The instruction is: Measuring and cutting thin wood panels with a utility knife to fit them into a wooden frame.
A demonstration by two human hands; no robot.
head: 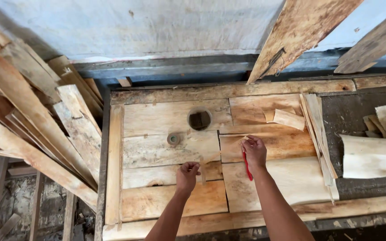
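Soft, even daylight fills the scene, brightest on the far pale wall. Shadows are faint; only the near left floor sits dim. Sharp throughout, edges bowed by the wide lens.

the veneer sheets lie flat, leaving open room above the bench between the hands. leaning planks crowd the left side, a slanted board overhangs the far edge, and curled veneer scraps block the right.

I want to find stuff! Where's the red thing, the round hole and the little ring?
red tool (247,167), head view, its middle, below the right hand (254,151).
round hole (199,119), head view, dark centre.
little ring (173,139), head view, its rim.
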